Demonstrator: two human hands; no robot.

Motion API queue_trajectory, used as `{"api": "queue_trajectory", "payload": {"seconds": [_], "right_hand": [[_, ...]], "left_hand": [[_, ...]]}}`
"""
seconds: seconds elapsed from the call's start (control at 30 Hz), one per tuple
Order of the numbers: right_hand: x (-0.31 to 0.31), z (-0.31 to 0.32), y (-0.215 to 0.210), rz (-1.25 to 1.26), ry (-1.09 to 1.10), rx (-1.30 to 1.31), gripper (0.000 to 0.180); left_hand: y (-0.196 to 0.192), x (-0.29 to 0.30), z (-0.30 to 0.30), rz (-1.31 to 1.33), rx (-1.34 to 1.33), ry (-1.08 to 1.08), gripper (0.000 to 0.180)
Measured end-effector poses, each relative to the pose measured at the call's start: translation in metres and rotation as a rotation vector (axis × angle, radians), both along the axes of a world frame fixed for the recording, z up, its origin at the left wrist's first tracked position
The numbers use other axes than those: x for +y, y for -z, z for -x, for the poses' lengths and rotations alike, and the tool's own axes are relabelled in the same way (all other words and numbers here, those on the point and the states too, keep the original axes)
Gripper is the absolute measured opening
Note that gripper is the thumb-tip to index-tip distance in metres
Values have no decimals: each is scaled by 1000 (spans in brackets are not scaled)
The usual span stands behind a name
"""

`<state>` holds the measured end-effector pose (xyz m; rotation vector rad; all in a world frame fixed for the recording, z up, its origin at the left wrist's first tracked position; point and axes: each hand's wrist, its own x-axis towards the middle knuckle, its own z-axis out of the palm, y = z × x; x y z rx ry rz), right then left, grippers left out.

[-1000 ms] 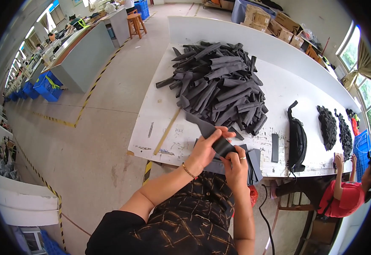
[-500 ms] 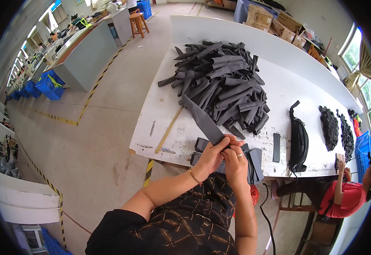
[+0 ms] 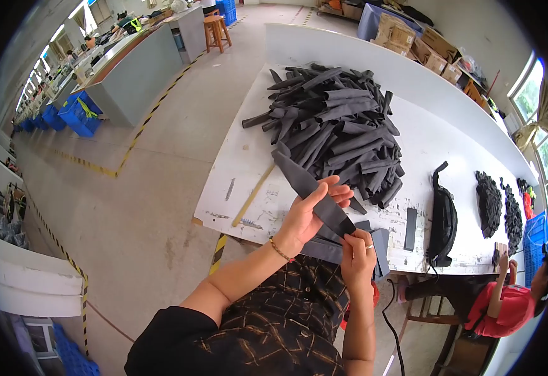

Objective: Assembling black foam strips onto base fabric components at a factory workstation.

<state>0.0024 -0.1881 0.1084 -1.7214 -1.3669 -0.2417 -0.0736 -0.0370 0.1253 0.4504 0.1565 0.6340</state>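
Note:
A long dark grey fabric strip (image 3: 303, 182) runs slantwise over the near part of the table, from the pile's edge toward my body. My left hand (image 3: 305, 216) is under its middle, fingers stretched out and thumb apart, with the strip lying across the palm. At the strip's near end my right hand (image 3: 357, 257) is closed in a pinch on it. Below my hands, more flat grey pieces (image 3: 379, 250) lie at the table's front edge, partly hidden. Beyond them rises a large heap of similar grey strips (image 3: 343, 125).
On the white table (image 3: 224, 169) lie a yellowish stick (image 3: 253, 195), a single grey strip (image 3: 411, 229), a black bag-like piece (image 3: 442, 219) and dark piles (image 3: 489, 203). A co-worker in red (image 3: 506, 301) sits at the right. A black cable (image 3: 394, 326) hangs nearby.
My hands have drawn apart: the left opened and slid up along the strip, while the right moved down and right with the end. More of the strip's near part shows.

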Motion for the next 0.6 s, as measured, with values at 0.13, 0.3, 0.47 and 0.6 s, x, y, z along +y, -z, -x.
{"api": "queue_trajectory", "payload": {"seconds": [0.13, 0.3, 0.47, 0.6], "right_hand": [[5, 5, 0, -77, 16, -62, 19], [8, 9, 1, -92, 22, -62, 18], [8, 10, 3, -100, 22, -18, 16], [9, 11, 4, -113, 12, -31, 17]], "left_hand": [[13, -20, -10, 45, -81, 44, 32], [18, -32, -5, 61, -124, 63, 29], [21, -38, -3, 44, -98, 71, 28], [22, -41, -3, 15, -101, 86, 27]]}}
